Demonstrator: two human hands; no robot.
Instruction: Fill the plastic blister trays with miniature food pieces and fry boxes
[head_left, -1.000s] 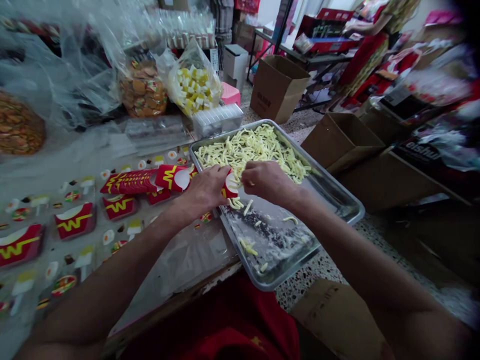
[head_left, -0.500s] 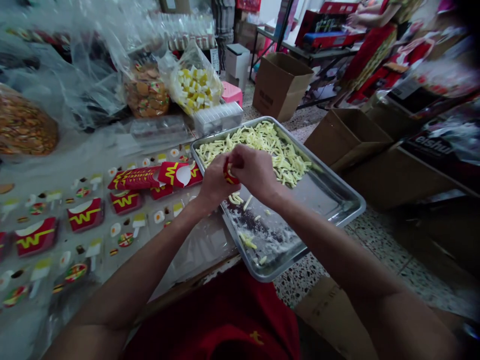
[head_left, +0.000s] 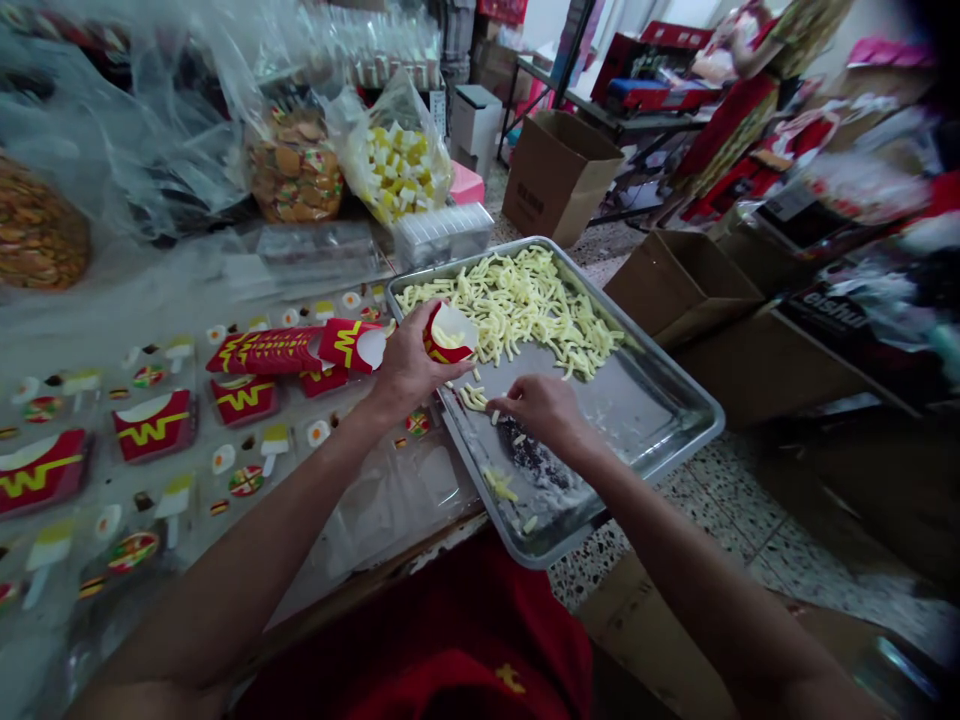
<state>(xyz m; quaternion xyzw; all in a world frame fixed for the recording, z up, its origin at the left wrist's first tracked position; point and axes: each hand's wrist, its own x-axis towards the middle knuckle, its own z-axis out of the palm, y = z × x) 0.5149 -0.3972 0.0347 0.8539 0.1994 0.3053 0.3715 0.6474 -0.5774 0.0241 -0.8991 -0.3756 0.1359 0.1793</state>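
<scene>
My left hand (head_left: 405,365) grips a small red fries carton (head_left: 442,345), its white-lined mouth tilted toward me, with pale fry-shaped sticks inside. Down in the metal tray (head_left: 667,440), my right hand (head_left: 547,410) has its fingertips pinched together beside a few loose fries (head_left: 472,397); whether a piece is between them is hidden. A heap of pale yellow fries (head_left: 525,300) covers the tray's far half. Left of my left hand lies a row of nested red cartons (head_left: 266,350), with filled cartons (head_left: 154,425) standing on the table.
Clear packs with small toy-like food pieces (head_left: 246,480) cover the table (head_left: 397,520). Behind them stand a bag of yellow-and-white pieces (head_left: 401,170) and a bag of round brown pieces (head_left: 296,175). Cardboard boxes (head_left: 555,175) sit beyond the tray. Another person (head_left: 739,95) stands at the back right.
My hands have parted. The right hand has left the carton and dropped to the loose fries in the tray; the left has turned the carton so its mouth shows.
</scene>
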